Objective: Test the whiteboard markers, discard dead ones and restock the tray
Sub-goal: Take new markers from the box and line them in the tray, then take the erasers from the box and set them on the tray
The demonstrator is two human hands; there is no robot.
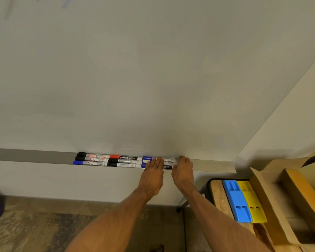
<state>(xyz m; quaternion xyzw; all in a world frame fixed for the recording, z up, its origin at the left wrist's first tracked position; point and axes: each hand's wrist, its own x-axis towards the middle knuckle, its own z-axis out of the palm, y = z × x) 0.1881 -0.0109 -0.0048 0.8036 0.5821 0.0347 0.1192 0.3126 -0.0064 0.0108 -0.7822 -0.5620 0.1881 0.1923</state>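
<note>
Several whiteboard markers (109,160) with black, red and blue caps lie end to end in rows on the grey tray (35,156) under the whiteboard (153,70). My left hand (153,174) lies with straight fingers on the markers at the right end of the rows. Beside it, my right hand (183,170) has its fingers curled over the right ends of those markers (168,161); whether it grips one is hidden.
A wooden stool (216,195) at the lower right carries a blue holder (234,199) and a yellow holder (251,200). An open cardboard box (287,197) stands to its right. Faint blue strokes (66,4) mark the board's top left. The floor is patterned.
</note>
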